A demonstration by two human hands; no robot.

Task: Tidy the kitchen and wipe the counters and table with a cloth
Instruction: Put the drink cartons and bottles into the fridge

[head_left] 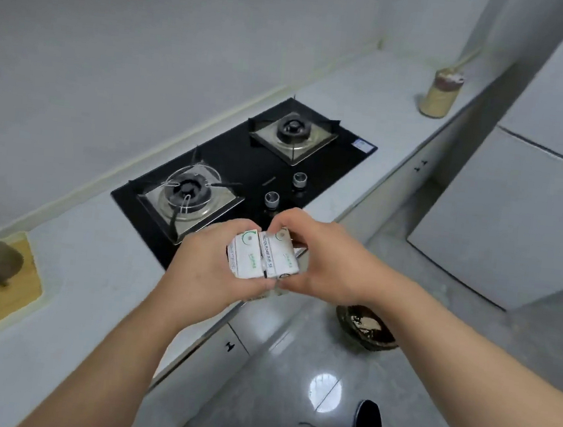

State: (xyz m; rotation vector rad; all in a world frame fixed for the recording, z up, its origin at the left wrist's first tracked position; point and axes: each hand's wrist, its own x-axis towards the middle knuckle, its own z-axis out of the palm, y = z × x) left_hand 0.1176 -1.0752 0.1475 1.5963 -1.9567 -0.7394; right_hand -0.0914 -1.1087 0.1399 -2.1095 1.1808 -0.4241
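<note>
Your left hand [210,263] and right hand [327,262] held two small cartons pressed side by side between them, just at the near edge of the gas hob [250,165]. Both were white with green marks and a line of printed digits. Your left fingers curled round the left carton [246,258], your right fingers and thumb round the right carton [281,256]. Well beyond the hob, a tan jar [439,94] stood on the counter [96,264].

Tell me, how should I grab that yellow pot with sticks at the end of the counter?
Grip the yellow pot round its middle, coming sideways, probably from the front edge of the counter. It stands upright and sticks fill its top.
</note>
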